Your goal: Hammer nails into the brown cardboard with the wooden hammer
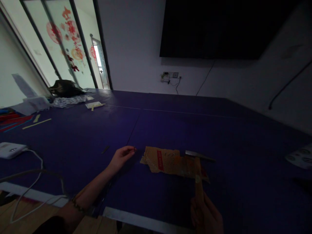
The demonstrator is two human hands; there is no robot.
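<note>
In the dim head view, my right hand (206, 213) is wrapped round the wooden handle of a hammer (198, 177). Its metal head lies across the right part of a torn piece of brown cardboard (170, 159), over or on it; I cannot tell whether they touch. A red printed label runs across the cardboard. Just left of its torn edge, my left hand (123, 154) is closed in a pinch at the tabletop. Something small and dark shows at those fingertips, too small to name. A small dark strip (105, 149) lies to the left of this hand.
The blue-purple table (170, 130) has seams across it. At left are a white device (12, 150) with a cable, coloured strips (17, 123) and a dark bag (65, 87). A patterned white object (301, 157) is at right. A wall screen (214, 29) hangs behind.
</note>
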